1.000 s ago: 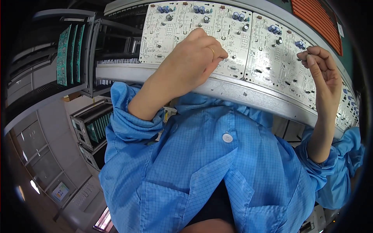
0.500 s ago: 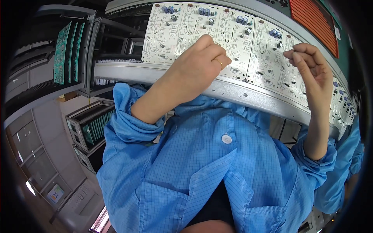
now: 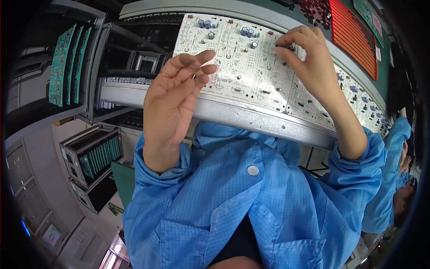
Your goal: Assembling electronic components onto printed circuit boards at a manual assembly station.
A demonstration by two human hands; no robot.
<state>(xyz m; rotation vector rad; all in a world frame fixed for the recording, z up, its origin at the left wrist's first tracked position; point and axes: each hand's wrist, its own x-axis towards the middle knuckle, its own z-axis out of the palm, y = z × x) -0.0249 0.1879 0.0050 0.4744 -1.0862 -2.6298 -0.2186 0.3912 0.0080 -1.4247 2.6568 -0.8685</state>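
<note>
My left hand is raised palm-up over the near left part of a white circuit board. Its fingers are curled, and a small dark component shows between the thumb and fingertips. Over the same board's right side, my right hand has thumb and forefinger drawn together, tips down by the board's parts. What those tips hold is hidden. Blue cylindrical capacitors, a black round capacitor and several small parts stand on the board.
A metal rail runs along the near side of the boards. More populated boards continue rightward. Beyond lie an orange ribbed tray and a pile of dark red parts. Racks hold green boards at left. Another person's blue sleeve shows at right.
My left hand has drawn back leftward from the board's middle and turned palm-up. My right hand has moved left from the neighbouring board and down to the parts. The whole view has shifted slightly.
</note>
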